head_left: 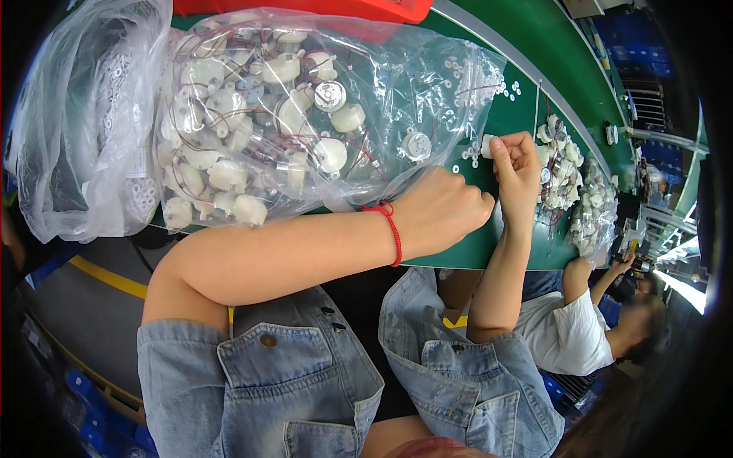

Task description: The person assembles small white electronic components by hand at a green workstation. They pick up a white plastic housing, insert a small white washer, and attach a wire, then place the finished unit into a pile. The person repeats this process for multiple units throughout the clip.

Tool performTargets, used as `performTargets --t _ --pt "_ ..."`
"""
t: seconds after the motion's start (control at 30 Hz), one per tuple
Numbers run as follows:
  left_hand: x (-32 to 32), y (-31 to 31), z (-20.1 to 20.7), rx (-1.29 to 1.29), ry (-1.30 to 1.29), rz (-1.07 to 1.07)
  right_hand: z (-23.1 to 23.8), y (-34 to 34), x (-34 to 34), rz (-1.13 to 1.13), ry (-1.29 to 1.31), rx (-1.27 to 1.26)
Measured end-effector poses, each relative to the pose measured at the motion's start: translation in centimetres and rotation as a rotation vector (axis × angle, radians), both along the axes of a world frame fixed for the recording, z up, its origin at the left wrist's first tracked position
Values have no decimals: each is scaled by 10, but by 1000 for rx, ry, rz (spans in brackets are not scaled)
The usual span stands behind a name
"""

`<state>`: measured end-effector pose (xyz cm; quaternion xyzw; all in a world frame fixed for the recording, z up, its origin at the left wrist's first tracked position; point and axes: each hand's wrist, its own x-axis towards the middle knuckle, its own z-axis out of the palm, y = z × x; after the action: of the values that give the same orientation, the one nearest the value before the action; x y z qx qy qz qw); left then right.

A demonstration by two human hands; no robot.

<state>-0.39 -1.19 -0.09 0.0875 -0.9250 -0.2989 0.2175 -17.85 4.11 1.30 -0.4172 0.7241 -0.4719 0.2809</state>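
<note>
Between thumb and fingertips, my right hand (pixel 519 166) grips a small white plastic piece (pixel 487 146) at the right of the bench. Just left of it, my left hand (pixel 447 212) is closed with its back up, low over the green bench top (pixel 469 250). Whatever its fingers hold is hidden. Beyond my left hand lies a large clear plastic bag (pixel 389 69) of white motors (pixel 330 155) with thin dark red wires. Small white rings (pixel 467 153) lie loose close to both hands.
A second clear bag (pixel 61 153) with many white rings stands at the left. A red tray (pixel 321 9) sits at the far edge. More wired white parts (pixel 561 164) and a bagged heap (pixel 594 221) lie to the right, near a seated co-worker (pixel 569 328) in white.
</note>
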Motion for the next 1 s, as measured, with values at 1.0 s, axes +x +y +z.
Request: performTargets --t 1.0 --pt "-1 0 -2 30 11 0 10 -3 26 27 604 156"
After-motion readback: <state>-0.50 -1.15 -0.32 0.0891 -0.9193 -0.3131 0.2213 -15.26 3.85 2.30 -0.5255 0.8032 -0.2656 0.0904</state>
